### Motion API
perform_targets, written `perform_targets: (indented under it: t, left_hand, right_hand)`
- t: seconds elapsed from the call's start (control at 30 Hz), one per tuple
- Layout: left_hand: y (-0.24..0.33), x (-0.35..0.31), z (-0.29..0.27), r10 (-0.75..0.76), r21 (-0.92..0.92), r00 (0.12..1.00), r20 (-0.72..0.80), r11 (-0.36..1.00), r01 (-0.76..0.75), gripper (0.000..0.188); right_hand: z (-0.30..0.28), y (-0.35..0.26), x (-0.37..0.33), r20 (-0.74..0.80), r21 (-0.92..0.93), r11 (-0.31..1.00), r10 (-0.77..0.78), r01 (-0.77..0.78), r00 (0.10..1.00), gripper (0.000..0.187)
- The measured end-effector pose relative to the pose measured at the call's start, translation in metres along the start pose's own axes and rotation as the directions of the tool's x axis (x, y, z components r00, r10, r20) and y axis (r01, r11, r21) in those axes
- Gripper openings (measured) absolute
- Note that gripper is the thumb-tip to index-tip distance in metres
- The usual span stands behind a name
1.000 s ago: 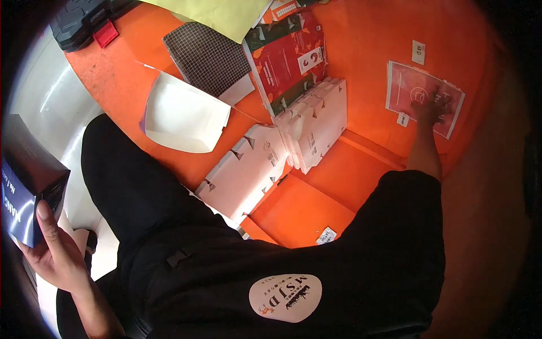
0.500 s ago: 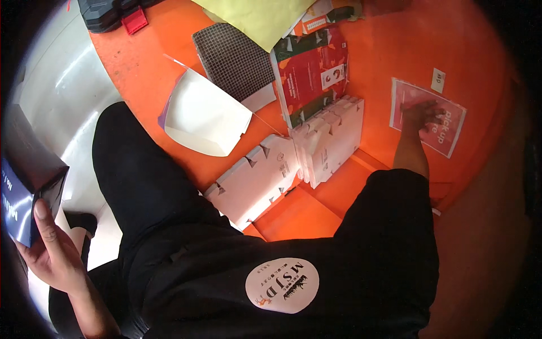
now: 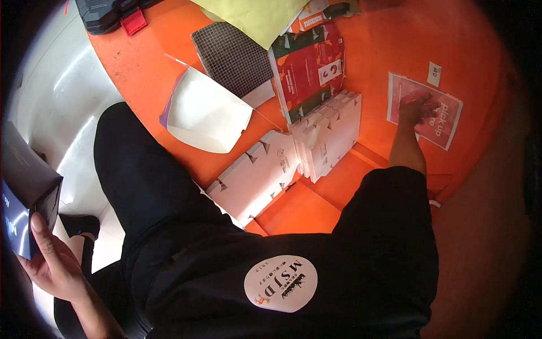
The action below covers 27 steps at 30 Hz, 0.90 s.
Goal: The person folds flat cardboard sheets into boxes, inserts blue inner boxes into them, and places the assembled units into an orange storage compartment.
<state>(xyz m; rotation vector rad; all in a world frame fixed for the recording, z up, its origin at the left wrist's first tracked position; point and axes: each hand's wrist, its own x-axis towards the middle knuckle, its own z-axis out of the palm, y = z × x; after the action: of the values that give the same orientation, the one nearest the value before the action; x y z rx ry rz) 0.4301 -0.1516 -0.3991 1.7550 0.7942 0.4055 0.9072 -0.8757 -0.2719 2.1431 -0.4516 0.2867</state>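
Note:
At the far left, my left hand [image 3: 56,265] grips a glossy dark blue box [image 3: 22,217], its thumb up along the near side. Part of that box runs out of the picture. My right hand [image 3: 419,109] is on the right with its fingers spread over a red and white sign [image 3: 447,129] on the orange surface. Its arm reaches out straight from the black sleeve. Whether the palm presses on the sign or hovers just over it, I cannot tell.
An open white paper tray [image 3: 209,113] lies on the orange surface [image 3: 147,73]. Flat white folded cartons [image 3: 257,175] and a stack of more cartons [image 3: 333,133] stand before me, beside a red printed carton [image 3: 310,73]. Black grid-patterned card [image 3: 234,59], yellow paper [image 3: 254,17] and a black case [image 3: 104,14] lie farther off.
My left hand and the blue box have shifted slightly down. My right hand stays over the sign; the whole view has moved a little.

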Motion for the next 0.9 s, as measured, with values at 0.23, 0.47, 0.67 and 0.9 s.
perform_targets:
  t: [0.23,0.47,0.67,0.9]
  left_hand:
    - [-0.01,-0.003,-0.006,-0.001,-0.061,0.996,-0.087,0.998,-0.005,0.024]
    - [-0.014,-0.004,-0.008,0.016,-0.12,1.0,0.007,0.993,-0.015,0.026]
    - [0.002,-0.008,-0.048,-0.002,0.115,0.99,0.142,0.993,-0.014,0.025]
    - [0.018,-0.016,-0.061,-0.016,0.097,0.965,0.261,0.995,-0.01,0.032]
  right_hand:
    - [-0.048,0.01,-0.011,0.028,0.271,0.916,0.299,-0.295,0.954,0.136]
    - [-0.039,0.03,-0.002,0.009,0.375,0.882,0.306,-0.286,0.952,0.148]
    - [-0.018,0.04,0.019,0.019,0.28,0.93,0.242,-0.237,0.97,0.144]
    - [-0.013,0.056,0.017,0.147,0.414,0.848,0.297,-0.331,0.944,0.135]
